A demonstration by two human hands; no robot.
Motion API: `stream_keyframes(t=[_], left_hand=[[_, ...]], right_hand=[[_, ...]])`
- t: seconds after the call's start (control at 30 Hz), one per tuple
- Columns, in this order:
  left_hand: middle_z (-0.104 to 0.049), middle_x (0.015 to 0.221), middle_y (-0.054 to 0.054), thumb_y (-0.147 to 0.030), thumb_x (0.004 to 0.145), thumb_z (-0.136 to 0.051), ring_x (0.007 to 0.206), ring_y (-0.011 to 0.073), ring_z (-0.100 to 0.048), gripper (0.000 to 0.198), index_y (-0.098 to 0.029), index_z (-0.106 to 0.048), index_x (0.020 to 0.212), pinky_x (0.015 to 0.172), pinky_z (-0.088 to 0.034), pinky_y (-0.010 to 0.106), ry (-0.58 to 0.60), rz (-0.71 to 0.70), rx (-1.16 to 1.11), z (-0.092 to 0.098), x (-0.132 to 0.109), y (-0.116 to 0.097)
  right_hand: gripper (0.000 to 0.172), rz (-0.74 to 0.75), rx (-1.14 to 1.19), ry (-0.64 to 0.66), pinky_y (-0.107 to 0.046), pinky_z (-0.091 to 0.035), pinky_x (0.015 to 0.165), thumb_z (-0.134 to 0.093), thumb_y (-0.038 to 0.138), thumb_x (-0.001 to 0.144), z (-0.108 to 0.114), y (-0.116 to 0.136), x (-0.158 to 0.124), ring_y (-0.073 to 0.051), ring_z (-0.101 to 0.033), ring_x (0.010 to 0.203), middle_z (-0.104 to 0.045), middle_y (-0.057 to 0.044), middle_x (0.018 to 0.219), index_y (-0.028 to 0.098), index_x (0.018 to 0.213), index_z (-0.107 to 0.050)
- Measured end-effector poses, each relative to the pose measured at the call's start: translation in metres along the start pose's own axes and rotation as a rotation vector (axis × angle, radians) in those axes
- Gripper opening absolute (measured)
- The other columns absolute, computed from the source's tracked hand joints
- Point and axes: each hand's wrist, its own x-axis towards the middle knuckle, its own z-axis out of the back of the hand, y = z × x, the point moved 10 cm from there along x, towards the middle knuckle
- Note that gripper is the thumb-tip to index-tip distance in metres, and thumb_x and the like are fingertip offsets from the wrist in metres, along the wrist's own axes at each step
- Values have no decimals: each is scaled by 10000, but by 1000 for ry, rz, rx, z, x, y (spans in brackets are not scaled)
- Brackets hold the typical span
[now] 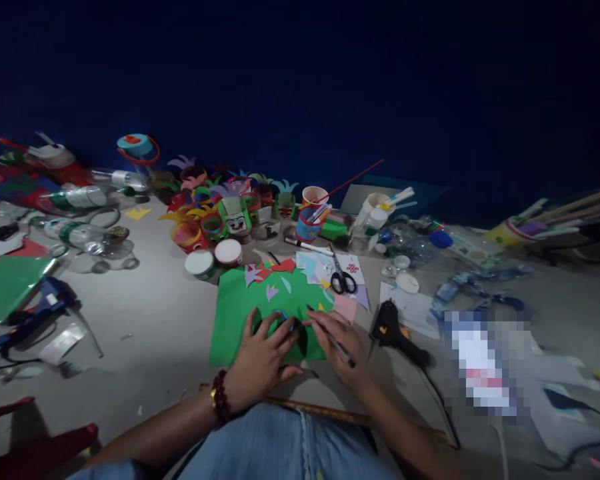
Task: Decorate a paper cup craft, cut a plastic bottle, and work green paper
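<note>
My left hand lies with fingers spread on a green sheet, pressing over a small blue round thing that its fingers mostly cover. To its right, my right hand grips a dark pen, its tip pointing toward the blue thing and close to the sheet. Coloured paper scraps lie along the sheet's far edge. Black-handled scissors rest just beyond the sheet's right corner. A bead bracelet circles my left wrist.
A black glue gun lies right of my right hand, a blue glue gun far left. Behind stand several decorated paper cups, two white-lidded tubs and a blue pen cup. Plastic bottles lie at left.
</note>
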Motion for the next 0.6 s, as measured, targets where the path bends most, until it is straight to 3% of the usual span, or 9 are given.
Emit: stream_keyframes(t=[0.1, 0.3, 0.6], left_hand=[[-551, 1461, 38, -708, 912, -414, 1321, 325, -437, 620, -312, -549, 1370, 1144, -186, 646, -7, 4, -9, -1, 0, -1], [-546, 1465, 42, -692, 914, -436, 1318, 311, -445, 639, -326, -473, 1436, 1141, -217, 604, -21, -17, -11, 5, -2, 1], [-517, 1467, 100, -516, 981, -478, 1287, 253, -495, 469, -219, -530, 1340, 1144, -250, 490, 34, -206, -138, 18, -2, 23]], right_hand=[[297, 22, -134, 66, -326, -564, 763, -458, 250, 993, -10, 1, 0, -217, -688, 861, -705, -71, 938, 286, 1159, -701], [287, 19, -222, 51, -334, -554, 738, -507, 212, 948, -16, -10, -6, -239, -681, 850, -673, -69, 938, 285, 1111, -732], [277, 19, -212, 69, -310, -549, 747, -501, 232, 950, -18, -11, -4, -230, -678, 862, -685, -47, 927, 283, 1085, -738]])
